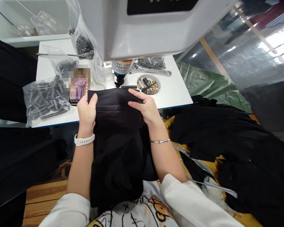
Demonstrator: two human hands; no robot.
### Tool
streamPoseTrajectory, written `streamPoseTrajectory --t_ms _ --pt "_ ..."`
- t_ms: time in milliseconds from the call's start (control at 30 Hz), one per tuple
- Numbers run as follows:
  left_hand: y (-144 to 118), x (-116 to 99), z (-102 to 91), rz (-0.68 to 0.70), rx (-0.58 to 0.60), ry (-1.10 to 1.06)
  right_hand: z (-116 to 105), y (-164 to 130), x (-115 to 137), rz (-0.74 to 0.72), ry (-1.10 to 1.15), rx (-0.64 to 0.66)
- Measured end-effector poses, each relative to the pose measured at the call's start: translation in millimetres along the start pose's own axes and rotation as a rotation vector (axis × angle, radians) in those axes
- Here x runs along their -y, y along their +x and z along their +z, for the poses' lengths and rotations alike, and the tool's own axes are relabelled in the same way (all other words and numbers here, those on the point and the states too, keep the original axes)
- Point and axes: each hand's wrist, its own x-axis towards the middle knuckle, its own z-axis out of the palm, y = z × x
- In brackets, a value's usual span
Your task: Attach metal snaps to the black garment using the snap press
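A black cloth garment [117, 142] is stretched between my two hands at the table's front edge, its body hanging down over my lap. My left hand [87, 110] grips its upper left corner, thumb on top. On the upper right, my right hand [148, 108] pinches the edge between thumb and fingers, the index finger stretched along it. The garment's top edge lies just below the black tip [119, 80] of a white machine [142, 37]. A phone [78, 90] with a lit screen stands right behind my left hand.
On the white table [175, 91] lie a bag of dark springs [46, 99], a round dish of small metal parts [157, 84], a wrench [153, 71] and a bag of dark rings [82, 44]. Black garments [217, 126] are heaped at the right; dark cloth [21, 164] hangs left.
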Motion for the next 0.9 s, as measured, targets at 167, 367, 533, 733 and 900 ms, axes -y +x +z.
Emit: streamPoseTrajectory --t_ms 167,367,533,733,900 --pt "-0.1 -1.6 -0.1 0.008 0.002 -0.003 0.0 -0.2 0.2 -0.002 -0.012 -0.003" --pt "0.0 -1.8 0.3 0.008 0.007 0.005 0.1 -0.4 0.6 0.002 -0.011 -0.011" --pt "0.2 -1.3 0.2 0.004 0.012 -0.001 0.3 -0.5 0.2 -0.002 -0.005 -0.013" --pt "1.4 1.6 -0.2 0.001 0.005 0.005 0.3 -0.8 -0.6 -0.006 -0.002 -0.014" --pt "1.1 1.0 -0.7 -0.008 0.005 0.008 -0.9 -0.6 -1.2 -0.019 0.013 0.000"
